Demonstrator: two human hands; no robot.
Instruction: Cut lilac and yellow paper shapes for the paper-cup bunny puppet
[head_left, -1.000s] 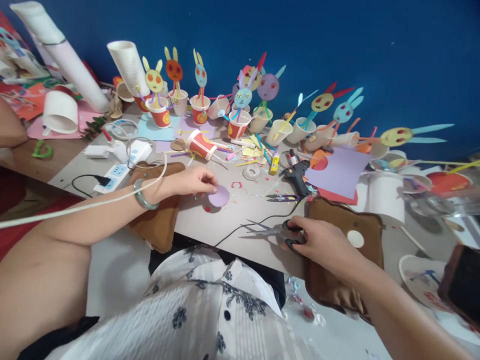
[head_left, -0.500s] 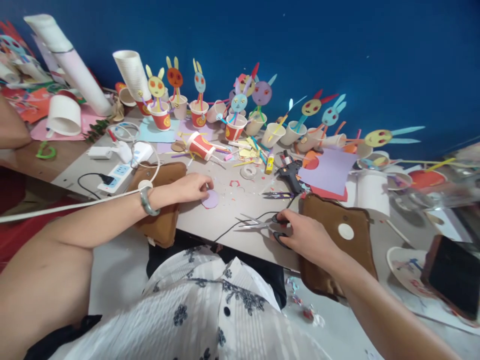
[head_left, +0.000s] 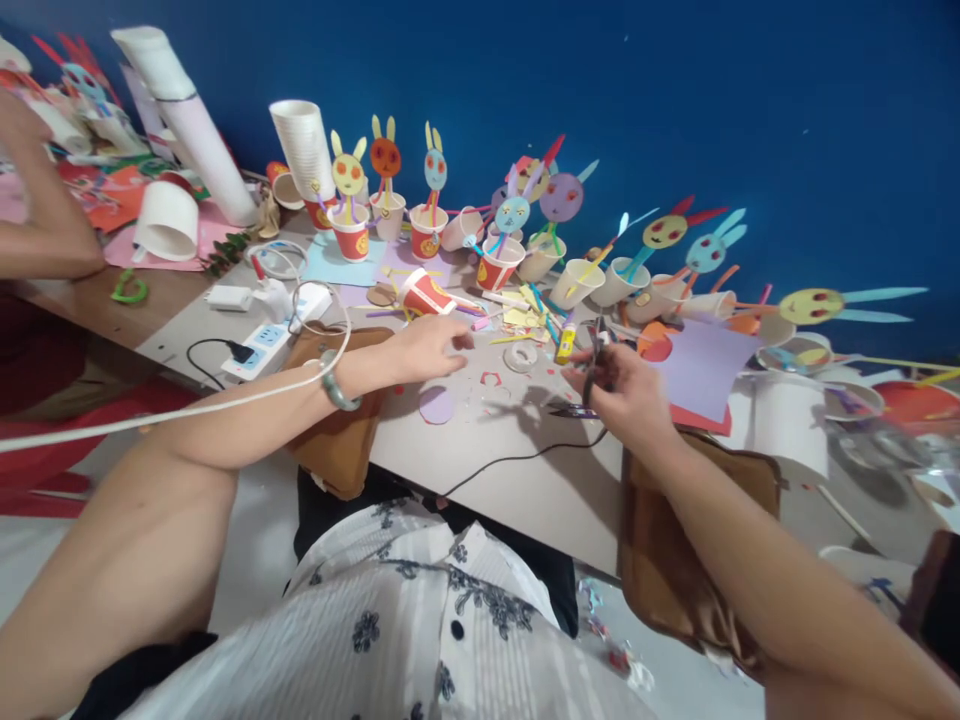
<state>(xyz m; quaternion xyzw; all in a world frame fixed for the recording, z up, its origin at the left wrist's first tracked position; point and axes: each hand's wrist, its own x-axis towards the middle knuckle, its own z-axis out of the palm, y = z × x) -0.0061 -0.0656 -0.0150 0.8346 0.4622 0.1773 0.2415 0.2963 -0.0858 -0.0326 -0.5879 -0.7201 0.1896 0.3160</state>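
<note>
1. The blue wall rises beyond both hands.
2. The pale table spreads beneath them, with paper scraps between.
3. Cups line its far side, past the hands.
4. The left hand is bare, fingers parted.
5. The right hand grasps scissors, blades unclear.
6. A purple disc lies flat, just nearer than the left hand.

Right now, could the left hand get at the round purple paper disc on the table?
Probably yes: the left hand looks empty and is close to the purple disc, which nothing visible covers.
</note>
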